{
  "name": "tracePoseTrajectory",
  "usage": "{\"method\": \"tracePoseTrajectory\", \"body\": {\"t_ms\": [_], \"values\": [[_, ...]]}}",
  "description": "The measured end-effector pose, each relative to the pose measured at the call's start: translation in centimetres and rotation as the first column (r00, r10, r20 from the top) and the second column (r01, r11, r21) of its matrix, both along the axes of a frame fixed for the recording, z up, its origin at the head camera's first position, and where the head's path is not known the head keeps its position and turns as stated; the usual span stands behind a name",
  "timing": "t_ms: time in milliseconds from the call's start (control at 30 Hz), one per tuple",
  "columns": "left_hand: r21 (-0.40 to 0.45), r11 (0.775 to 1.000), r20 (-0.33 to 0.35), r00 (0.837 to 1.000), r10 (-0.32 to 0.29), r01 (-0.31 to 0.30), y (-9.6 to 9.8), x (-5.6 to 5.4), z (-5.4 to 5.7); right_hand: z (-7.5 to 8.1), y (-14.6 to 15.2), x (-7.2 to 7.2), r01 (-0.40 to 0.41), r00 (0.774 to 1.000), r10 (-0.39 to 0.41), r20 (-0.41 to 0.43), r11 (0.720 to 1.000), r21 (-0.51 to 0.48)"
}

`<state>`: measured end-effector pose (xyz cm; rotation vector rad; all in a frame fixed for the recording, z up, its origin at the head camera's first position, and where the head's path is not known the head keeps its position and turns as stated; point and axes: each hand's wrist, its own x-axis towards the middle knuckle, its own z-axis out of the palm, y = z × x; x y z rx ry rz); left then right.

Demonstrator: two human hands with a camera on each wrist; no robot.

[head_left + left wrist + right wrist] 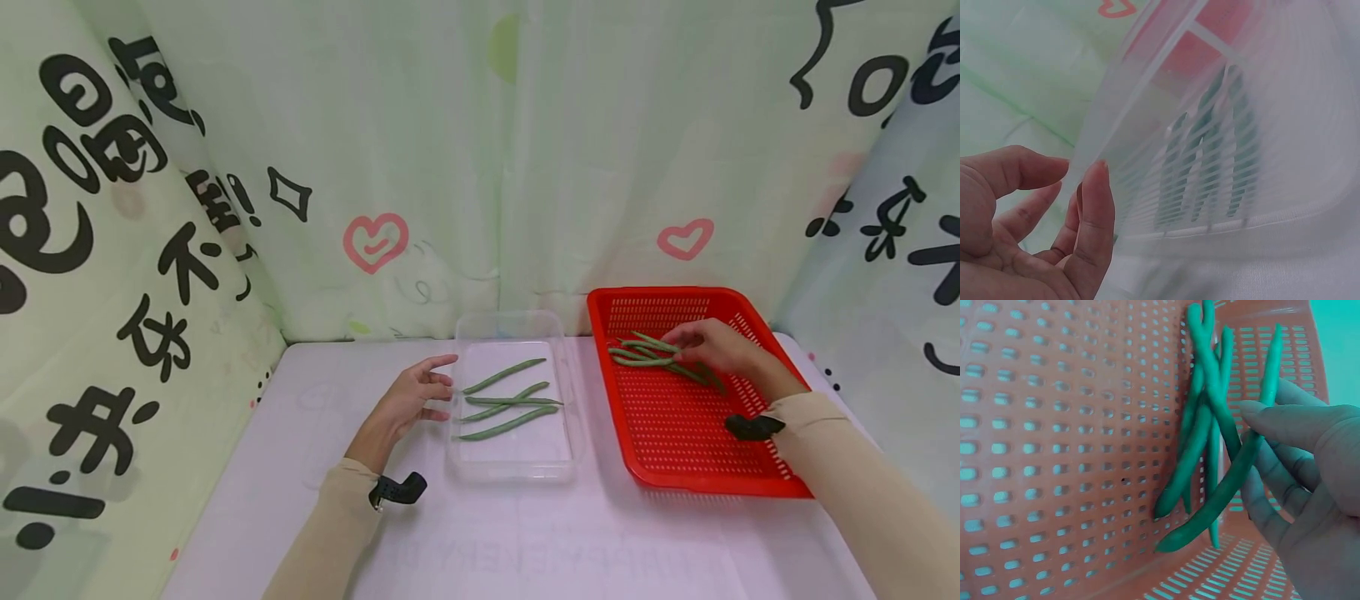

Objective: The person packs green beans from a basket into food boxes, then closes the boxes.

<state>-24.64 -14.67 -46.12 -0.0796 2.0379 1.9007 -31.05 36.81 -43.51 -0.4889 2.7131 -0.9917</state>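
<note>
My right hand (708,343) pinches a green bean (1225,490) between thumb and fingers, over the red plastic basket (645,454). Several other green beans (1200,425) lie crossed on the basket's floor beside that hand. Toward the middle of the table stands a clear plastic box (513,471) with several green beans (510,423) in it, two of them crossing. My left hand (420,392) is at the box's left side, fingers spread and slightly bent, fingertips right at the rim. Nothing shows between the thumb and fingers of the left hand (1054,219) in the left wrist view.
A white cloth (495,542) covers the table under the box and the basket. Behind them hangs a pale green curtain (525,167) with printed hearts, and printed cloth (97,333) with black characters closes off both sides.
</note>
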Motion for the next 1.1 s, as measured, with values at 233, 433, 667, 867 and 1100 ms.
{"method": "tracePoseTrajectory", "body": {"t_ms": [233,433,667,867,1100], "values": [[0.005,1.0,0.0,1.0,0.001,-0.001,0.0,0.0,0.1,0.8,-0.4,0.3,0.025,1.0,-0.025,-0.001,0.999,-0.043],[0.007,1.0,0.002,1.0,0.001,-0.001,0.0,-0.1,0.0,1.5,-1.0,0.5,0.019,1.0,-0.018,0.02,0.999,-0.04],[0.0,1.0,-0.006,1.0,0.001,-0.001,0.0,0.0,-0.1,2.4,-1.8,0.6,-0.02,1.0,0.019,-0.016,0.998,-0.057],[0.0,1.0,-0.005,1.0,-0.006,0.006,0.0,0.0,-0.1,3.5,-2.5,0.9,-0.007,1.0,0.006,-0.02,0.999,-0.04],[0.009,1.0,-0.001,1.0,-0.005,0.005,0.0,-0.1,-0.1,4.7,-3.3,1.2,-0.036,0.999,0.036,-0.039,0.999,-0.014]]}}
